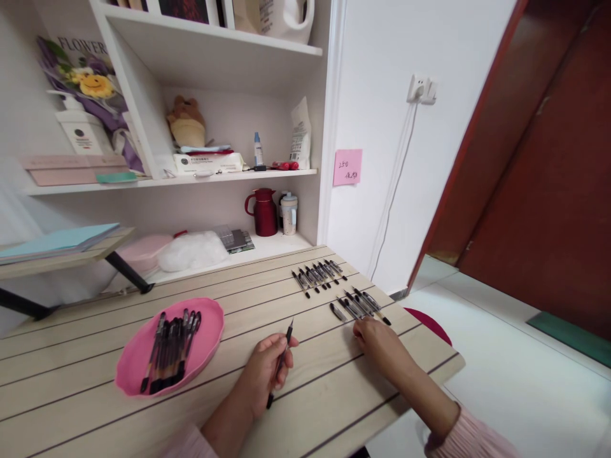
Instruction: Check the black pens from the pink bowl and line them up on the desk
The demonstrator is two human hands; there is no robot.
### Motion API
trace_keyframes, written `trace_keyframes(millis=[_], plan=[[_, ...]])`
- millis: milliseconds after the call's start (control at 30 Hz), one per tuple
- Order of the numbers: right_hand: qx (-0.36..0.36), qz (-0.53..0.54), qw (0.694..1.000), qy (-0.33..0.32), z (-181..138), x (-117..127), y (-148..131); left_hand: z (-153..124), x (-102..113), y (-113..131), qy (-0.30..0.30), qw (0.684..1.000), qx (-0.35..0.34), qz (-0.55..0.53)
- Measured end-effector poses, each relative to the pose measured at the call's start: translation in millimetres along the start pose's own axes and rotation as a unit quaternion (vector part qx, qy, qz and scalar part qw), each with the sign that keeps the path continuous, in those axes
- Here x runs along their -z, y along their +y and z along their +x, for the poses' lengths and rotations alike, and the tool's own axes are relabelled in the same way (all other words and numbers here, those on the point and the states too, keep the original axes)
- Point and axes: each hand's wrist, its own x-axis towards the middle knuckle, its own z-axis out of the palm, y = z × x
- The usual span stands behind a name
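My left hand (pixel 270 369) is closed around a slim black pen (pixel 281 361), its bare point up and its dark end toward me. Over to the right, my right hand (pixel 379 340) reaches down with fingers pinched at the near side of a short row of pens (pixel 363 304). Whatever those fingertips grip is hidden. A loose black pen cap (pixel 338 312) lies at the left end of that row. Behind it, several more pens (pixel 319 276) are laid side by side with their points away from me. A pink scalloped plate (pixel 217 337) on the left holds a bundle of pens (pixel 172 350).
The slatted wooden table (pixel 229 420) ends at an edge on the right. A small raised stand (pixel 114 245) with blue paper is at the back left. White shelves (pixel 229 181) rise behind, with a red jug (pixel 265 213) and a cup (pixel 289 213) on the lower one.
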Motion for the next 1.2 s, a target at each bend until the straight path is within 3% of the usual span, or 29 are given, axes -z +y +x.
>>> trace_keyframes(millis=[200, 400, 600, 1200], plan=[[-0.021, 0.052, 0.997, 0.047, 13, -1, 0, 1, 0, 0, 0.003, 1.0, 0.003, 0.001], [-0.045, 0.045, 0.997, 0.041, 27, -4, -7, 2, 2, -2, -0.003, 1.0, 0.003, 0.0], [-0.041, 0.062, 0.997, 0.036, 22, -4, -6, 1, 1, -1, 0.003, 1.0, 0.004, -0.001], [-0.075, -0.042, 0.996, 0.025, 24, -4, -8, 1, 0, 0, -0.001, 1.0, 0.004, -0.008]])
